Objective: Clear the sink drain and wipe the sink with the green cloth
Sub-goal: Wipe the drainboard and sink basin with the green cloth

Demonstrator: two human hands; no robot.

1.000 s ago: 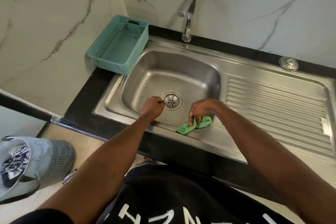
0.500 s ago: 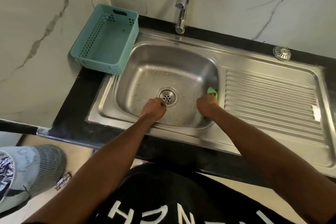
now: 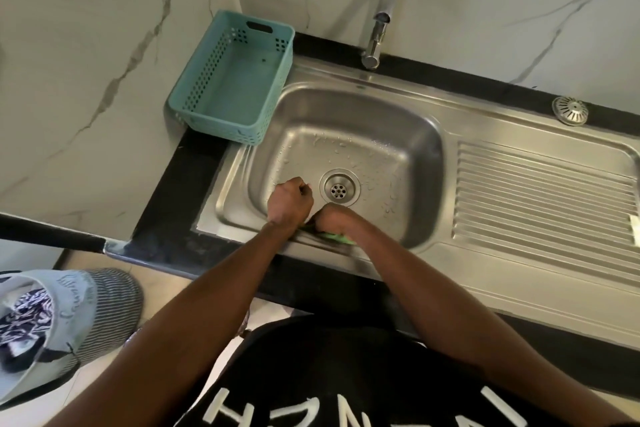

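The steel sink (image 3: 363, 121) has water drops on its floor and an open round drain (image 3: 339, 188) in the middle. My right hand (image 3: 334, 218) presses the green cloth (image 3: 337, 237) against the sink's near wall, just below the drain; only a strip of the cloth shows under the hand. My left hand (image 3: 290, 199) is a closed fist inside the basin, left of the drain and touching the right hand. Whether the fist holds anything is hidden.
A teal perforated basket (image 3: 235, 80) stands on the counter at the sink's left rear corner. The tap (image 3: 379, 15) rises behind the basin. A metal strainer (image 3: 571, 110) lies at the back right above the ribbed drainboard (image 3: 543, 194). A lined bin (image 3: 52, 322) stands on the floor to the left.
My right hand has swept the green cloth from the basin's right wall to the near wall beside my left hand. The left fist stays by the drain. The camera view has shifted.
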